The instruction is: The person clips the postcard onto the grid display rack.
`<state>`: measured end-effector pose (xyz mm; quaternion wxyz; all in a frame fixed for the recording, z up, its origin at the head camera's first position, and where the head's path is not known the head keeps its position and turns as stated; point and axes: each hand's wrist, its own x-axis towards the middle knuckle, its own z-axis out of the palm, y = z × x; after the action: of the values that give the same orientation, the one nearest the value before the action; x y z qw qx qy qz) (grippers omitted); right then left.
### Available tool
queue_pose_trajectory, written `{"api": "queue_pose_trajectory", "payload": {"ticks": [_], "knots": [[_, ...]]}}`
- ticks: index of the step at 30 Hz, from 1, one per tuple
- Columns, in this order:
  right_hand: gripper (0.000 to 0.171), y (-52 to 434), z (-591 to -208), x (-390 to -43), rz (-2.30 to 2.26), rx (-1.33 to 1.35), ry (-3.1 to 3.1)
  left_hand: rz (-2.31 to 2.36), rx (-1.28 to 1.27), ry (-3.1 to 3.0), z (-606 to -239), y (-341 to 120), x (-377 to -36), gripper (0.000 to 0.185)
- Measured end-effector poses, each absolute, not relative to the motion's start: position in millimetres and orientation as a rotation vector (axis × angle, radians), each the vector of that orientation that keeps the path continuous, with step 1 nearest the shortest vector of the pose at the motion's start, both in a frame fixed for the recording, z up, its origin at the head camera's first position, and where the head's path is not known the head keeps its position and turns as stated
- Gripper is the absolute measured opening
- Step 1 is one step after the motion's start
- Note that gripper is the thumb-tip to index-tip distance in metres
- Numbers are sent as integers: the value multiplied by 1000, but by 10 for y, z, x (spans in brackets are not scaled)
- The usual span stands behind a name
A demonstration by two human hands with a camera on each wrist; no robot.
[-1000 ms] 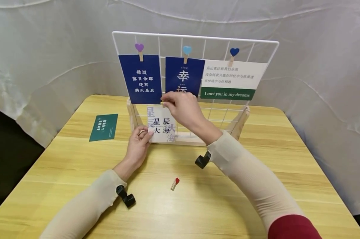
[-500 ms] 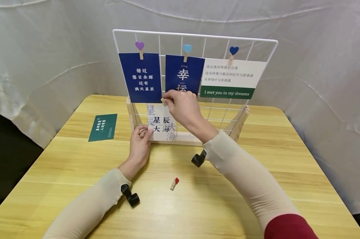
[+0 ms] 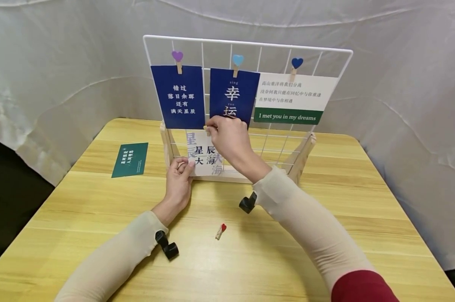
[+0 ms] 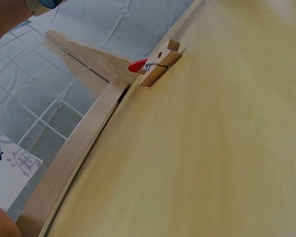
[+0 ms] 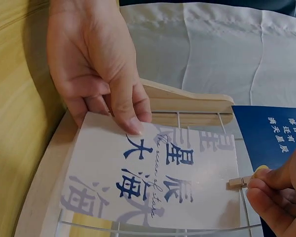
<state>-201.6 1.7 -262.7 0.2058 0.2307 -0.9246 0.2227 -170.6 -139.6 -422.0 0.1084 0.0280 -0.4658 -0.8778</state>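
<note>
White cloth drapes behind a pale wooden desk (image 3: 325,235) whose far edge carries a white wire grid (image 3: 276,46) on a wooden base. Against its lower wires the left hand (image 3: 179,182) pinches a glossy white card (image 3: 202,156) by its bottom corner, while the right hand (image 3: 229,138) pinches a small wooden peg (image 5: 240,181) at the card's top edge. Three cards hang above; a red-heart peg (image 3: 220,231) lies near the front edge, a green card (image 3: 130,160) toward the left edge.

Wooden table (image 3: 325,235): grid stand (image 3: 306,151), green card (image 3: 130,160), red-heart clothespin (image 3: 221,231).

Bare table (image 3: 325,235) right of red clip (image 3: 221,231), wire grid (image 3: 272,142) blocking behind
</note>
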Motion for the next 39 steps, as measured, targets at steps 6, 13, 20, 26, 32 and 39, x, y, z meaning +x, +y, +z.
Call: {"api": "queue_pose_trajectory", "payload": {"ticks": [6, 13, 20, 26, 32, 39], "knots": [[16, 11, -2652, -2012, 669, 610, -2563, -2580, 131, -1372, -4220, -1368, -1722, 13], [17, -4, -2679, -2014, 664, 601, -2568, -2533, 167, -1436, -4196, -1378, -1732, 13], [21, 55, -2790, -1999, 625, 712, -2459, -2306, 216, -1710, -4181, -1393, -1727, 14], [21, 127, -2802, -1913, 680, 762, -2331, -2185, 234, -1808, -4119, -1385, -1752, 19], [18, 262, -2847, -1789, 764, 708, -2362, -2134, 249, -1877, -4071, -1383, -1744, 21], [18, 467, -2986, -1712, 845, 657, -2466, -2032, 212, -1981, -4033, -1374, -1686, 23]]}}
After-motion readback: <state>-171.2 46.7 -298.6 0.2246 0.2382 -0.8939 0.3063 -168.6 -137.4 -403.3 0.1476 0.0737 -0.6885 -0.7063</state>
